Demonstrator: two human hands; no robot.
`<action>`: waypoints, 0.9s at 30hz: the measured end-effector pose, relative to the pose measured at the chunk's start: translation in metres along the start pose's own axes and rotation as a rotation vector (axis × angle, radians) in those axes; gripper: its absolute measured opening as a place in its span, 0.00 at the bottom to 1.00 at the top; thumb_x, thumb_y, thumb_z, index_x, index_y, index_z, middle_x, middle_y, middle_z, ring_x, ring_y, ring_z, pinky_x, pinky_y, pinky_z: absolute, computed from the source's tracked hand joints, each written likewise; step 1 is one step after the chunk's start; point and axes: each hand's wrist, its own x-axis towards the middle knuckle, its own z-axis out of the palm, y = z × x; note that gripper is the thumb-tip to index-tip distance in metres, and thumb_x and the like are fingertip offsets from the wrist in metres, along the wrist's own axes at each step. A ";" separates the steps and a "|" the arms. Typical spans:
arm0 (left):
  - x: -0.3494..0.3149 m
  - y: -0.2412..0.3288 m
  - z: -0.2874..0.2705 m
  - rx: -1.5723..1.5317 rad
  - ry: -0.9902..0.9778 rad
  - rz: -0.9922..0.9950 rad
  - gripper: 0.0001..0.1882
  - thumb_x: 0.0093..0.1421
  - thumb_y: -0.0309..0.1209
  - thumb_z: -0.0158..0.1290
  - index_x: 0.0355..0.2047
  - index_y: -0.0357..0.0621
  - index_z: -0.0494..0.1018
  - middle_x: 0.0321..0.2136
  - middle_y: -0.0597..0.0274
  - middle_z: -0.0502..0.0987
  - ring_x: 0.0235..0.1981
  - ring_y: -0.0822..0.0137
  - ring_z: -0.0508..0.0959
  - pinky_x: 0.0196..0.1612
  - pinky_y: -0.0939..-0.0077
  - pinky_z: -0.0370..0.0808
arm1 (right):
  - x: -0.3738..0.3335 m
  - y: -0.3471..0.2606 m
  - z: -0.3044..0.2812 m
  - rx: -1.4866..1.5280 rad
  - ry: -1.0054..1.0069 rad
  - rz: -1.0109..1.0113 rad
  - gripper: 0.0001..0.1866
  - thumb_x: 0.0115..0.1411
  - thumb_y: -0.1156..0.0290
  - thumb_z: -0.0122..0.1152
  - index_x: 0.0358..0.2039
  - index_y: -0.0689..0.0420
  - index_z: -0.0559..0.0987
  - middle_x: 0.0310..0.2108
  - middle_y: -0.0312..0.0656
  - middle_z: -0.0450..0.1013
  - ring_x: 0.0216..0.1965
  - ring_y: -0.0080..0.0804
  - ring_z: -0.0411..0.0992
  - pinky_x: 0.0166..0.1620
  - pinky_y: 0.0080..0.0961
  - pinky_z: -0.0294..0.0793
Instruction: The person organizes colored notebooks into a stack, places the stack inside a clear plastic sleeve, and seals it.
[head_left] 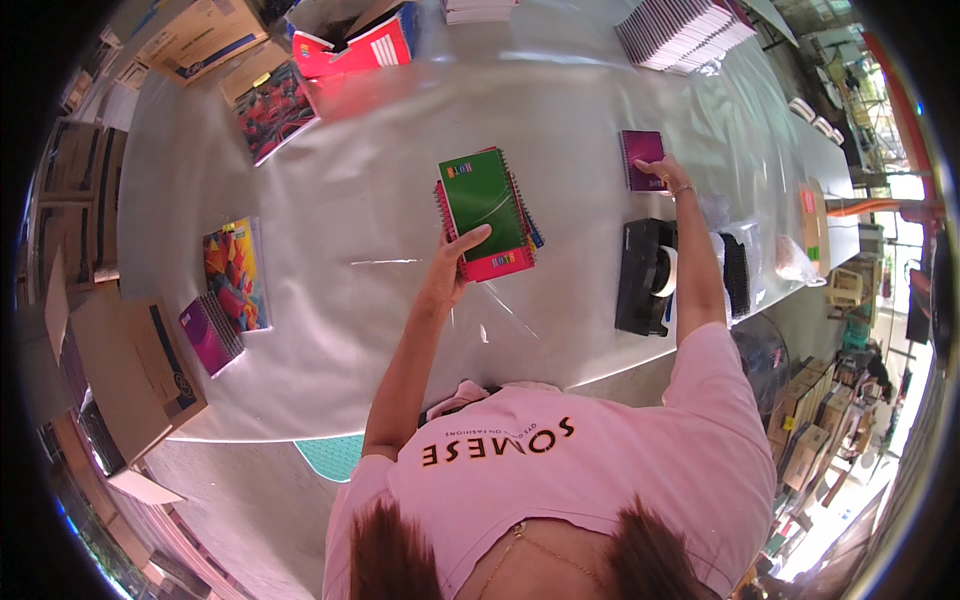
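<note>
My left hand is closed on a small stack of spiral notebooks over the middle of the table, its thumb lying across the top cover. A green spiral notebook is uppermost; a red notebook sticks out below it, and a blue edge shows at the right. On the right side, my right hand grips the lower right corner of a purple spiral notebook, thumb over its cover. The fingers beneath are mostly hidden.
A black tape dispenser stands below my right hand. At left lie purple notebooks, a colourful notebook and a dark red-patterned one. An open red box and a pile of notebooks stand along the far side. Cardboard cartons flank the table.
</note>
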 end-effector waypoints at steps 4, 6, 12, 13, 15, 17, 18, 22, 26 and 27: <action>-0.019 -0.004 -0.017 0.015 0.068 0.097 0.31 0.53 0.32 0.60 0.55 0.39 0.61 0.47 0.57 0.72 0.47 0.67 0.75 0.50 0.69 0.74 | -0.071 -0.083 0.055 0.313 -0.155 -0.244 0.27 0.55 0.60 0.66 0.50 0.62 0.71 0.34 0.36 0.74 0.31 0.21 0.70 0.37 0.18 0.69; -0.025 -0.007 -0.022 0.079 0.074 0.129 0.33 0.56 0.37 0.59 0.57 0.39 0.59 0.47 0.57 0.72 0.48 0.66 0.74 0.51 0.69 0.74 | -0.130 -0.128 0.080 0.413 -0.230 -0.386 0.24 0.55 0.63 0.66 0.50 0.60 0.71 0.32 0.34 0.73 0.33 0.20 0.70 0.37 0.16 0.68; -0.055 0.012 -0.052 -0.149 -0.075 -0.011 0.45 0.57 0.62 0.48 0.61 0.36 0.56 0.55 0.53 0.68 0.53 0.61 0.72 0.57 0.63 0.69 | -0.260 -0.253 0.102 0.381 -0.496 -0.541 0.23 0.51 0.68 0.69 0.47 0.56 0.73 0.33 0.35 0.75 0.35 0.22 0.71 0.38 0.22 0.70; -0.063 0.014 -0.057 -0.182 -0.098 -0.040 0.44 0.57 0.61 0.49 0.60 0.36 0.58 0.54 0.53 0.69 0.52 0.61 0.72 0.55 0.64 0.71 | -0.269 -0.260 0.107 0.364 -0.556 -0.584 0.23 0.50 0.69 0.70 0.46 0.56 0.73 0.32 0.34 0.75 0.35 0.21 0.71 0.38 0.22 0.70; -0.074 0.020 -0.060 -0.245 -0.163 -0.111 0.42 0.57 0.60 0.50 0.58 0.36 0.62 0.52 0.53 0.71 0.51 0.62 0.74 0.52 0.67 0.74 | -0.274 -0.272 0.133 0.236 -0.665 -0.789 0.22 0.51 0.70 0.68 0.46 0.54 0.74 0.36 0.34 0.75 0.38 0.24 0.71 0.42 0.25 0.69; -0.093 0.014 -0.076 -0.155 -0.144 -0.107 0.38 0.57 0.55 0.53 0.56 0.35 0.64 0.48 0.53 0.73 0.48 0.62 0.76 0.50 0.68 0.75 | -0.284 -0.273 0.162 0.013 -0.514 -1.019 0.20 0.52 0.71 0.66 0.46 0.53 0.74 0.41 0.36 0.73 0.42 0.28 0.70 0.46 0.30 0.67; -0.100 0.007 -0.081 -0.111 -0.141 -0.109 0.36 0.57 0.53 0.55 0.54 0.34 0.65 0.47 0.53 0.75 0.46 0.62 0.77 0.50 0.68 0.76 | -0.289 -0.262 0.176 -0.142 -0.289 -1.130 0.19 0.53 0.73 0.64 0.46 0.52 0.74 0.44 0.37 0.72 0.45 0.31 0.69 0.48 0.32 0.66; -0.143 0.016 -0.062 -0.023 0.041 -0.334 0.26 0.53 0.36 0.59 0.49 0.35 0.69 0.39 0.51 0.77 0.37 0.64 0.79 0.42 0.71 0.79 | -0.319 -0.201 0.175 -0.113 -0.394 -1.111 0.22 0.53 0.77 0.60 0.50 0.48 0.72 0.57 0.39 0.64 0.59 0.41 0.60 0.60 0.45 0.55; -0.166 0.003 -0.063 -0.033 0.109 -0.375 0.28 0.53 0.39 0.59 0.50 0.35 0.68 0.40 0.52 0.77 0.38 0.64 0.79 0.43 0.71 0.79 | -0.392 -0.140 0.194 -0.531 -0.236 -1.127 0.29 0.49 0.78 0.60 0.53 0.45 0.70 0.62 0.38 0.60 0.67 0.39 0.51 0.68 0.46 0.44; -0.170 0.002 -0.058 0.002 0.108 -0.399 0.29 0.54 0.41 0.60 0.50 0.35 0.68 0.41 0.52 0.76 0.38 0.64 0.79 0.43 0.71 0.79 | -0.396 -0.125 0.205 -0.420 -0.240 -1.164 0.29 0.49 0.79 0.60 0.54 0.45 0.70 0.63 0.38 0.59 0.67 0.39 0.50 0.68 0.46 0.43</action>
